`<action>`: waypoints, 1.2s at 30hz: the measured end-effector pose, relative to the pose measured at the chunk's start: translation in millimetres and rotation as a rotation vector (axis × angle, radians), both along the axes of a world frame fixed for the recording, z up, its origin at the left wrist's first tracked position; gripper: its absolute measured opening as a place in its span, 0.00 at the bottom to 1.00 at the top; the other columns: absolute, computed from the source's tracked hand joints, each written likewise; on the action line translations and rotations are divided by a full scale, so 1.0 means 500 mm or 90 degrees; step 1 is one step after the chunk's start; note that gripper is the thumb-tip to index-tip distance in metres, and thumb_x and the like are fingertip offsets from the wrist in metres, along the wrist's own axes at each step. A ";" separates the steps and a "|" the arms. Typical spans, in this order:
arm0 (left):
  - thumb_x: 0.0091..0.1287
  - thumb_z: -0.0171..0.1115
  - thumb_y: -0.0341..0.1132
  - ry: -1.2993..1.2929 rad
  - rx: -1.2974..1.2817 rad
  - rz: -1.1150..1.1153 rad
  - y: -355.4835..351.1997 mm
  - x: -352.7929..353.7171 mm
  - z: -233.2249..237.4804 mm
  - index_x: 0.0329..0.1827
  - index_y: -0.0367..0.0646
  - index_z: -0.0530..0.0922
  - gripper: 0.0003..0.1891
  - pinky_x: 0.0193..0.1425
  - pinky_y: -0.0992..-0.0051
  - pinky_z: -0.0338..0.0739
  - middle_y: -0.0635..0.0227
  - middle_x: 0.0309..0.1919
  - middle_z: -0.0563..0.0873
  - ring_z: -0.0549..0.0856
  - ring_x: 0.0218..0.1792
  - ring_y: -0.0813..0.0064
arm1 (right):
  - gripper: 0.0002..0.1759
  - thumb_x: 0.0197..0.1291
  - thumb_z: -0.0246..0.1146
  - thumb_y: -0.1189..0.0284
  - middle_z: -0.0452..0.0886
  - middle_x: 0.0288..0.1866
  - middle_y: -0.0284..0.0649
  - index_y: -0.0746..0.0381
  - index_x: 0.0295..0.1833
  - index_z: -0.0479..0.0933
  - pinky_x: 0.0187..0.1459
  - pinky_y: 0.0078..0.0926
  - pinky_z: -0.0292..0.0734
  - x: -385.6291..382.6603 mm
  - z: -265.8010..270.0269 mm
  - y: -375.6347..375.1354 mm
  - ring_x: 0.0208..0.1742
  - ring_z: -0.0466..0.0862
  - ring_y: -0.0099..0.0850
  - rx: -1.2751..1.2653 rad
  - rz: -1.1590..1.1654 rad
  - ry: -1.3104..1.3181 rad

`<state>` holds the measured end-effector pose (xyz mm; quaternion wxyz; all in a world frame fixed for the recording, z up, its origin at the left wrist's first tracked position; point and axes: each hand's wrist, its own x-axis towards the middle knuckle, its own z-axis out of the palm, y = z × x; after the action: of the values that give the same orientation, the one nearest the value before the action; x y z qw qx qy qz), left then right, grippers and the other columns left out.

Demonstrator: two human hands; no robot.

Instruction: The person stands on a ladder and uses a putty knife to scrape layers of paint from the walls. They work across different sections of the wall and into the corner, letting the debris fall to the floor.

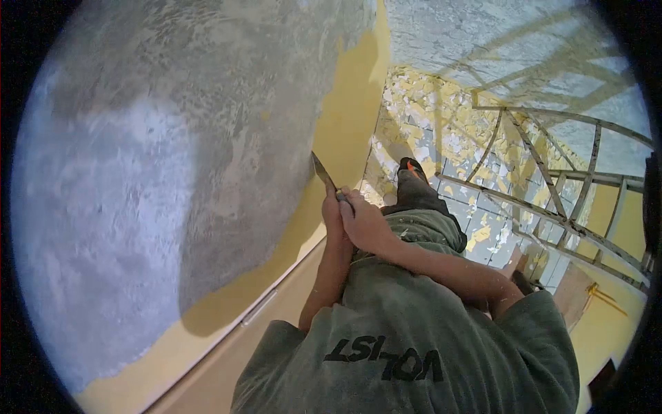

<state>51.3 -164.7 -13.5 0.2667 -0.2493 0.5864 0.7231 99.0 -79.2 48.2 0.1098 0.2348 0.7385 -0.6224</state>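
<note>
Reading upside down across the chest of the dusty green shirt [414, 331], dark block letters spelled something like "VOL-IST" — the only writing in view. Both hands closed on the scraper [323, 174]: the left hand [332, 219] sat nearer the wall, the right hand [369, 224] wrapped just beside it, fingers curled tight round the handle. The scraper's narrow, dull metal blade pointed away, its edge touching the wall [158, 172] where bare grey plaster met leftover yellow paint. Farther off, yellow flakes littered the tiled floor [441, 138] — a metal frame [565, 200] stood at the right.
</note>
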 end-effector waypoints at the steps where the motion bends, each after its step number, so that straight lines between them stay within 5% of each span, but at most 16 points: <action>1: 0.68 0.47 0.54 0.033 0.084 -0.001 -0.015 -0.008 -0.025 0.30 0.43 0.75 0.22 0.25 0.76 0.70 0.71 0.22 0.76 0.76 0.23 0.78 | 0.22 0.64 0.44 0.66 0.74 0.46 0.63 0.71 0.56 0.65 0.51 0.44 0.68 -0.001 0.010 -0.006 0.49 0.74 0.56 0.006 0.006 0.009; 6: 0.68 0.47 0.52 0.010 0.067 -0.072 -0.024 -0.049 -0.002 0.29 0.43 0.74 0.22 0.24 0.75 0.70 0.69 0.19 0.75 0.75 0.20 0.76 | 0.25 0.65 0.42 0.66 0.70 0.52 0.65 0.75 0.59 0.60 0.56 0.44 0.65 -0.020 0.028 -0.034 0.53 0.71 0.57 -0.050 -0.009 0.019; 8: 0.68 0.47 0.52 -0.064 0.338 0.061 -0.018 -0.047 -0.004 0.26 0.43 0.71 0.22 0.25 0.75 0.71 0.68 0.18 0.75 0.75 0.19 0.75 | 0.25 0.64 0.42 0.66 0.70 0.52 0.65 0.75 0.60 0.59 0.57 0.44 0.65 -0.016 0.005 -0.036 0.53 0.71 0.58 -0.011 -0.025 0.036; 12: 0.68 0.47 0.52 -0.113 0.320 0.093 -0.007 -0.049 0.010 0.26 0.43 0.69 0.21 0.24 0.75 0.71 0.69 0.16 0.72 0.74 0.19 0.74 | 0.25 0.64 0.43 0.67 0.69 0.53 0.66 0.75 0.60 0.59 0.57 0.45 0.65 -0.019 0.021 -0.023 0.53 0.71 0.58 -0.041 0.003 0.017; 14: 0.69 0.47 0.51 0.021 0.194 -0.050 -0.007 -0.071 -0.008 0.29 0.43 0.68 0.19 0.24 0.75 0.70 0.70 0.15 0.70 0.73 0.18 0.73 | 0.25 0.64 0.43 0.66 0.68 0.54 0.66 0.75 0.60 0.59 0.57 0.45 0.65 -0.017 0.023 -0.022 0.53 0.71 0.58 -0.062 0.002 0.004; 18: 0.69 0.46 0.50 0.062 0.209 -0.048 0.000 -0.042 -0.017 0.30 0.43 0.68 0.19 0.23 0.75 0.70 0.70 0.16 0.70 0.73 0.18 0.73 | 0.25 0.64 0.42 0.66 0.65 0.57 0.66 0.75 0.59 0.61 0.58 0.45 0.63 -0.002 0.009 -0.015 0.56 0.69 0.58 -0.002 -0.016 0.057; 20: 0.69 0.45 0.51 -0.039 0.271 0.093 0.023 -0.034 0.031 0.30 0.43 0.69 0.19 0.23 0.74 0.71 0.69 0.17 0.72 0.74 0.19 0.73 | 0.25 0.64 0.42 0.66 0.64 0.58 0.67 0.75 0.59 0.61 0.59 0.44 0.62 -0.015 0.015 -0.007 0.57 0.68 0.58 -0.009 0.002 0.059; 23: 0.69 0.46 0.50 0.049 0.226 -0.034 0.026 -0.078 0.012 0.30 0.43 0.69 0.18 0.23 0.75 0.70 0.68 0.17 0.73 0.74 0.19 0.74 | 0.25 0.64 0.41 0.66 0.65 0.58 0.65 0.74 0.59 0.61 0.60 0.43 0.62 -0.030 0.001 -0.012 0.58 0.68 0.57 0.049 -0.032 0.089; 26: 0.69 0.47 0.50 -0.049 0.289 0.047 0.032 -0.061 0.007 0.31 0.45 0.70 0.18 0.23 0.76 0.70 0.70 0.18 0.73 0.74 0.19 0.75 | 0.25 0.63 0.41 0.66 0.65 0.58 0.64 0.72 0.61 0.61 0.60 0.42 0.62 -0.007 -0.008 -0.012 0.59 0.67 0.55 0.054 -0.027 0.123; 30: 0.69 0.47 0.49 -0.035 0.117 0.084 -0.004 -0.088 -0.112 0.34 0.45 0.73 0.16 0.24 0.76 0.71 0.71 0.19 0.75 0.74 0.19 0.75 | 0.22 0.63 0.42 0.65 0.69 0.54 0.65 0.69 0.57 0.64 0.57 0.44 0.65 -0.036 -0.026 -0.004 0.56 0.71 0.55 0.038 -0.069 0.113; 32: 0.68 0.48 0.48 -0.012 0.259 -0.157 -0.023 -0.158 -0.194 0.37 0.45 0.75 0.16 0.29 0.76 0.73 0.71 0.22 0.76 0.76 0.23 0.75 | 0.22 0.63 0.42 0.65 0.70 0.53 0.64 0.69 0.55 0.65 0.56 0.45 0.65 -0.063 -0.032 0.007 0.55 0.72 0.54 0.009 -0.083 0.037; 34: 0.68 0.48 0.47 -0.005 0.214 -0.125 0.052 -0.151 -0.081 0.39 0.44 0.75 0.16 0.31 0.76 0.73 0.70 0.25 0.77 0.77 0.25 0.75 | 0.20 0.63 0.43 0.64 0.76 0.42 0.58 0.70 0.50 0.67 0.43 0.42 0.74 -0.102 -0.019 0.046 0.42 0.80 0.49 -0.167 -0.114 -0.097; 36: 0.68 0.48 0.47 -0.019 0.159 -0.086 0.089 -0.097 -0.017 0.40 0.43 0.75 0.16 0.34 0.76 0.74 0.70 0.27 0.77 0.78 0.28 0.75 | 0.22 0.63 0.44 0.64 0.75 0.45 0.60 0.70 0.55 0.65 0.46 0.43 0.73 -0.085 -0.049 0.064 0.44 0.78 0.52 -0.109 -0.100 -0.033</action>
<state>2.5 -120.3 -21.8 0.3525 -0.1848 0.5031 0.7671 56.7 -47.1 23.5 0.0994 0.2974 0.6592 -0.6834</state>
